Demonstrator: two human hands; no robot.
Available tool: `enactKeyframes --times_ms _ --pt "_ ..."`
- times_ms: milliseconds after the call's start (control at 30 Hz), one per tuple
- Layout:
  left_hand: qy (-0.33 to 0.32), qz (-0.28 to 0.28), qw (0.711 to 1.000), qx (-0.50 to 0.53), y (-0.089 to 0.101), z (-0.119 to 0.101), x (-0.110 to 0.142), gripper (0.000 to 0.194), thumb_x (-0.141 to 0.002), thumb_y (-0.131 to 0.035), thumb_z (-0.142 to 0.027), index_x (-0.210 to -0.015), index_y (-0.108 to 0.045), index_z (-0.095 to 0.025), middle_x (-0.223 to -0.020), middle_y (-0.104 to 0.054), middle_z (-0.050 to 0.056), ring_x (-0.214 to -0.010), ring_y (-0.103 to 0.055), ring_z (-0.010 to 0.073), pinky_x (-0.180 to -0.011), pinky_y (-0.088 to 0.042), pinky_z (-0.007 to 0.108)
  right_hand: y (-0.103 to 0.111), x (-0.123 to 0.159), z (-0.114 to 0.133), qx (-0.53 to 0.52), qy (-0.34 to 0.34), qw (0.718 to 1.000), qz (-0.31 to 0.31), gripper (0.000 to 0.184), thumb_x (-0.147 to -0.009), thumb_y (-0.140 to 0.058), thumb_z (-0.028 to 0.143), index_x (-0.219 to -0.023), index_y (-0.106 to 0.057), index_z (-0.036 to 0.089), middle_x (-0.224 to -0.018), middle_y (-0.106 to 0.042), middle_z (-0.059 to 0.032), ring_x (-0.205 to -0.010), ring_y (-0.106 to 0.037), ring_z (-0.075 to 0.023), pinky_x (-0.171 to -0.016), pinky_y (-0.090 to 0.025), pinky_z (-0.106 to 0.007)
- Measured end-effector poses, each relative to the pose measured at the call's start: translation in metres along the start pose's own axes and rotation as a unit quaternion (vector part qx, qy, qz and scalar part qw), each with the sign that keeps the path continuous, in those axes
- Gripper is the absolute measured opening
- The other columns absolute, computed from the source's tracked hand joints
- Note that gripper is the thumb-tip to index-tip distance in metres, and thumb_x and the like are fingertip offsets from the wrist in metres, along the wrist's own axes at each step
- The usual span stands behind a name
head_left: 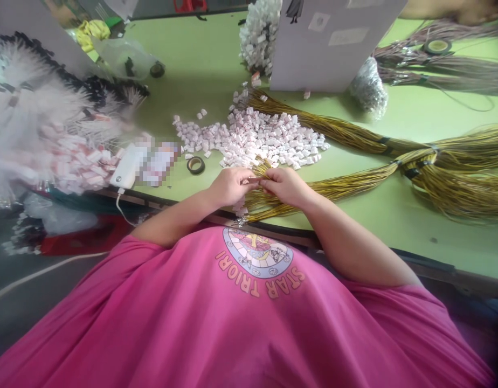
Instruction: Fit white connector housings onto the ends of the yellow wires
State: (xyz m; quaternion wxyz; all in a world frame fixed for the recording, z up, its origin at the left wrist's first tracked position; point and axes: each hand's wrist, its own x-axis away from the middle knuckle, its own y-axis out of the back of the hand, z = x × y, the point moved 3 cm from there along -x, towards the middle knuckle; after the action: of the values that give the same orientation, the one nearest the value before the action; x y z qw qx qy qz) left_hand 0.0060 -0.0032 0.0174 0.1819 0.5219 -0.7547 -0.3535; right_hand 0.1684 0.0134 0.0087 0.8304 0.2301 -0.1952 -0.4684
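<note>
My left hand [229, 187] and my right hand [288, 187] meet fingertip to fingertip just in front of a heap of small white plastic connector housings [269, 134]. My left fingers are pinched together, and the small piece in them is too blurred to name. My right hand is closed on some yellow-and-dark wires, whose ends poke out above its thumb. More of the yellow wire bundle [350, 183] runs from beneath my right hand off to the right. Silvery wire ends [241, 221] lie at the table's front edge.
Tape rolls [195, 165] lie beside a white power bank [129, 166] with a cable. White wires with connectors [79, 156] pile up at left. A grey panel [330, 48] stands behind the heap. Far right are brown wire bundles [467, 70] and another person's arm [451, 11].
</note>
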Motion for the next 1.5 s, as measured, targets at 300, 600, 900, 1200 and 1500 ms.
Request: enactKeyframes --times_ms 300,600,900,1200,1500 --pt "0.2 -0.027 0.93 -0.307 0.074 0.087 -0.019 0.023 -0.087 -0.054 -0.028 -0.105 -0.065 -0.017 -0.099 -0.064 0.009 -0.088 -0.055 0.0203 -0.075 -0.041 0.034 0.007 0.002 -0.002 -0.149 -0.038 0.987 -0.042 0.02 -0.068 -0.066 0.027 -0.081 -0.072 0.014 -0.067 -0.067 -0.0028 -0.061 -0.055 -0.013 -0.061 -0.043 -0.029" --pt "0.177 0.014 0.957 -0.23 0.07 0.072 -0.02 0.031 -0.086 -0.051 -0.021 -0.114 -0.065 -0.02 -0.113 -0.062 0.009 -0.097 -0.056 0.0214 -0.087 -0.043 0.038 0.003 0.004 0.001 -0.208 -0.081 0.975 -0.025 0.013 -0.07 -0.062 0.025 -0.072 -0.068 0.014 -0.055 -0.06 -0.0003 -0.046 -0.042 -0.0068 -0.046 -0.031 -0.025" --pt "0.153 0.072 0.917 0.361 0.008 0.015 -0.006 0.014 -0.081 -0.064 -0.022 -0.093 -0.06 -0.015 -0.072 -0.063 0.001 -0.059 -0.061 0.0097 -0.061 -0.053 0.027 0.002 0.004 -0.002 -0.192 -0.072 0.979 -0.014 0.015 -0.071 -0.062 0.028 -0.066 -0.063 0.014 -0.051 -0.054 0.0014 -0.044 -0.039 -0.0067 -0.044 -0.027 -0.025" --pt "0.218 0.032 0.884 0.413 -0.004 0.017 -0.006 0.017 -0.078 -0.069 -0.015 -0.094 -0.065 -0.013 -0.077 -0.068 0.003 -0.063 -0.063 0.0093 -0.068 -0.056 0.027 0.005 0.006 0.005 -0.124 -0.051 0.991 0.009 0.019 -0.073 -0.06 0.03 -0.06 -0.058 0.016 -0.048 -0.048 0.0035 -0.045 -0.037 -0.0065 -0.046 -0.028 -0.025" --pt "0.122 0.013 0.947 0.297 -0.006 0.01 -0.005 0.016 -0.072 -0.071 -0.018 -0.087 -0.068 -0.012 -0.083 -0.07 0.005 -0.071 -0.064 0.0123 -0.07 -0.053 0.028 0.004 0.005 0.007 -0.081 -0.06 0.995 -0.008 0.02 -0.071 -0.06 0.031 -0.059 -0.059 0.014 -0.048 -0.039 0.0059 -0.047 -0.032 -0.0055 -0.047 -0.025 -0.025"
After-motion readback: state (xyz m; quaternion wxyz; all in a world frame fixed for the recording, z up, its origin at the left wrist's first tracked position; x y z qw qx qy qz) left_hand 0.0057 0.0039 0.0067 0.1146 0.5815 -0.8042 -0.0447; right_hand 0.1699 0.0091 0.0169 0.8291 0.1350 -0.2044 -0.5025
